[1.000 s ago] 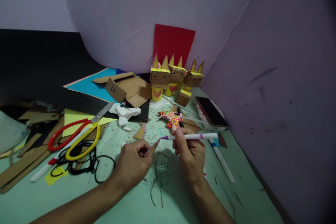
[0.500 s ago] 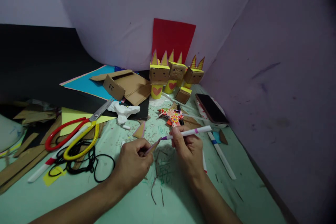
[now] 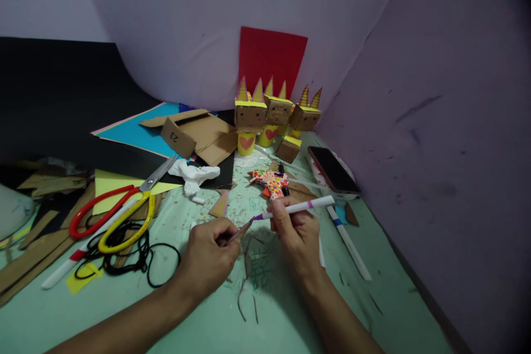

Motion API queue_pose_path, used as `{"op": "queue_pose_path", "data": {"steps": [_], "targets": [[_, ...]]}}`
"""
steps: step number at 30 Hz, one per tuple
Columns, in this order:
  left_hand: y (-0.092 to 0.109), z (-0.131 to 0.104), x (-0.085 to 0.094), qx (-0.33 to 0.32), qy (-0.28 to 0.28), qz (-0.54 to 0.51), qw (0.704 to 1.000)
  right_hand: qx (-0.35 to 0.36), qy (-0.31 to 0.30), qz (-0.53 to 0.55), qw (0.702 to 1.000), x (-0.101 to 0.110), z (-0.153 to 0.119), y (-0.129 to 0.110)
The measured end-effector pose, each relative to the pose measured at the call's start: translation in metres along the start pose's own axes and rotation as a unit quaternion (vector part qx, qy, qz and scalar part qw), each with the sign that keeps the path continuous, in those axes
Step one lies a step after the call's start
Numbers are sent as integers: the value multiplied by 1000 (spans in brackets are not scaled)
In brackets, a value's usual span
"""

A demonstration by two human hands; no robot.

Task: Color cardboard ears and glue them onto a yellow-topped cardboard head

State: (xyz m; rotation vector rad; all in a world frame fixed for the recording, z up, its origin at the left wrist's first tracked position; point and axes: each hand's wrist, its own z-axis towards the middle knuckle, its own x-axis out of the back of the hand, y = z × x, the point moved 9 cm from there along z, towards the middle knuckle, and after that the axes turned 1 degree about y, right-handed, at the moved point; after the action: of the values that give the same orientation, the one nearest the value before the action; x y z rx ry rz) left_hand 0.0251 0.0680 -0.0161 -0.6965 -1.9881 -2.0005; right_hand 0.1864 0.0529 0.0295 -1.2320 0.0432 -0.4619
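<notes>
Head view. Your left hand (image 3: pixel 213 251) is closed in a pinch, thumb against curled index finger, on a small cardboard triangle (image 3: pixel 241 230). The piece sits between your two hands above the green-covered table (image 3: pixel 199 315), its narrow end angled up and toward the right. Gripping low appears to leave the point and upper edge exposed to the nib; how much of the piece lies inside your fingers, I cannot tell.

Your right hand (image 3: pixel 296 232) is closed around a purple marker (image 3: pixel 322 202), thumb on the barrel near the nib, the rear end sticking out to the right. The short hold probably gives fine control, and the near-level barrel lets the nib reach the triangle's tip. They meet or nearly meet; contact is too small to confirm.

Just beyond your left hand, a second triangle (image 3: pixel 219 204) with a purple edge lies flat. A floral-patterned object (image 3: pixel 270 181) lies beyond your right hand. Open-handled scissors (image 3: pixel 145 188) rest to the left, partly over black cord (image 3: pixel 136 254). At the back, box-headed figures (image 3: pixel 250 116) with pointed ears stand upright, faces toward you, before a red sheet (image 3: pixel 271 55). A phone (image 3: pixel 333 168) lies to their right.
</notes>
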Motion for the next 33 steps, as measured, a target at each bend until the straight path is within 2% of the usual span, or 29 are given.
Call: {"op": "queue_pose_path", "data": {"steps": [2, 7, 14, 16, 18, 22, 29, 33], "targets": [[0, 0, 0, 0, 0, -4, 1000, 18, -7, -19, 1000, -2, 0, -3], [-1, 0, 0, 11, 7, -15, 1000, 41, 44, -31, 998, 10, 0, -8], [0, 2, 1, 11, 7, -14, 1000, 16, -11, -15, 1000, 0, 2, -2], [-2, 1, 1, 15, 5, -20, 1000, -1, 5, 12, 1000, 4, 4, 1], [-4, 1, 1, 21, 2, -32, 999, -36, 23, 83, 996, 7, 6, 7], [-4, 2, 4, 25, 7, -63, 998, -102, 35, 210, 972, 7, 8, 17], [-2, 5, 8, 46, 17, -114, 992, -101, 14, 205, 974, 3, 8, 13], [-6, 6, 9, 90, 17, -169, 981, -113, 30, 200, 973, 4, 8, 13]]}}
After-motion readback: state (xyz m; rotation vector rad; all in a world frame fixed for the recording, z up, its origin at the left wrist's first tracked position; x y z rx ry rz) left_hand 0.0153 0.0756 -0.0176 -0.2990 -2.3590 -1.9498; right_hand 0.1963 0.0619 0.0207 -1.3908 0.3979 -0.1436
